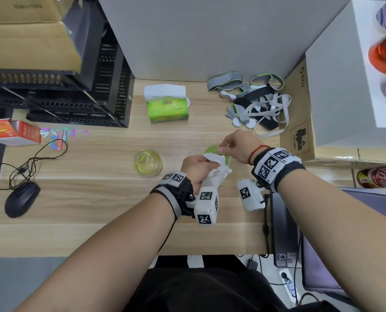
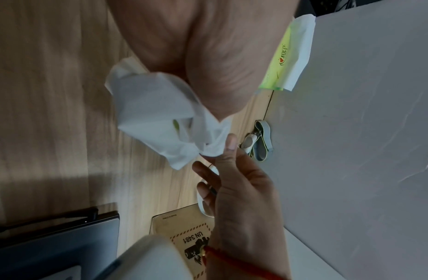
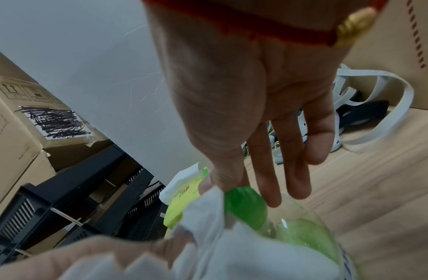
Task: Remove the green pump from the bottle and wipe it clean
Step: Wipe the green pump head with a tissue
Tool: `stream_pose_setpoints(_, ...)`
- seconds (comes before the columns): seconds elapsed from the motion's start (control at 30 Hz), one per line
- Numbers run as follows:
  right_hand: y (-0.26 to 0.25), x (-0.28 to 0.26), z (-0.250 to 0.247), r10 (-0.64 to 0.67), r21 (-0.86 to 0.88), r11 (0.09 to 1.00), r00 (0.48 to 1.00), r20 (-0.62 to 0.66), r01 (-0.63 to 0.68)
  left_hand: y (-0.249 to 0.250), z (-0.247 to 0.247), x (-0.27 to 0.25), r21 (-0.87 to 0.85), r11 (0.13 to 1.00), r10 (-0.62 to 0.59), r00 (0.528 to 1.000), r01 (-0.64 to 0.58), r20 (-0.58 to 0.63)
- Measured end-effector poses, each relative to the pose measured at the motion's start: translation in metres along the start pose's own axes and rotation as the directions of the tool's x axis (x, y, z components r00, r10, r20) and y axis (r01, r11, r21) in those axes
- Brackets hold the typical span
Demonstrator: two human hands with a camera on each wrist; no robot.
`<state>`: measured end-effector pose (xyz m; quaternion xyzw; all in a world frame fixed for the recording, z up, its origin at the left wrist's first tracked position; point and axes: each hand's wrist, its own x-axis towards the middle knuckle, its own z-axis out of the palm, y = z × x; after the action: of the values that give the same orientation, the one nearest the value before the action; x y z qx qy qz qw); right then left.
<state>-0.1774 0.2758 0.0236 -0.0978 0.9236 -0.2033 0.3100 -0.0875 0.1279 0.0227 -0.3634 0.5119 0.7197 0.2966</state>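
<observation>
An open bottle (image 1: 148, 162) of yellowish liquid stands on the wooden desk (image 1: 97, 199) with no pump in its neck. To its right, my left hand (image 1: 206, 164) grips a crumpled white tissue (image 1: 216, 170) wrapped round the green pump (image 1: 212, 150). My right hand (image 1: 227, 146) pinches the pump's top between thumb and forefinger, its other fingers straight. In the right wrist view the green pump (image 3: 246, 204) pokes out of the tissue (image 3: 244, 255) above a clear rounded part with green inside (image 3: 304, 236). In the left wrist view the tissue (image 2: 155, 113) hides almost all of the pump.
A green tissue pack (image 1: 168, 106) stands at the back middle and a pile of grey straps (image 1: 255, 102) at the back right. Black crates (image 1: 75, 97) fill the back left. A cardboard box (image 1: 300, 122) stands right, a mouse (image 1: 22, 199) left, a dark device (image 1: 282, 226) front right.
</observation>
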Motion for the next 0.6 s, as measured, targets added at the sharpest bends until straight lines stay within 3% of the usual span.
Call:
stream_pose_setpoints(0.23, 0.001, -0.003, -0.004, -0.009, 0.047, 0.999, 0.999, 0.035, 0.008, -0.013, -0.018, -0.013, 0.047, 0.999, 0.011, 0.997, -0.008, -0.075)
stream_pose_setpoints(0.4, -0.001, -0.018, -0.008, 0.058, 0.168, 0.985, 0.988, -0.142, -0.034, 0.013, -0.022, -0.017, 0.049, 0.996, 0.08, 0.996, -0.079, -0.028)
stream_pose_setpoints(0.5, 0.0, -0.033, -0.006, 0.167, 0.321, 0.937, 0.984, -0.06, -0.139, 0.031, -0.017, -0.017, -0.037, 0.991, 0.129, 0.991, -0.128, 0.045)
stream_pose_setpoints(0.6, 0.002, -0.045, 0.004, 0.191, 0.345, 0.918, 0.98, 0.046, -0.195, 0.034, -0.011, -0.012, -0.089, 0.983, 0.159, 0.987, -0.16, -0.018)
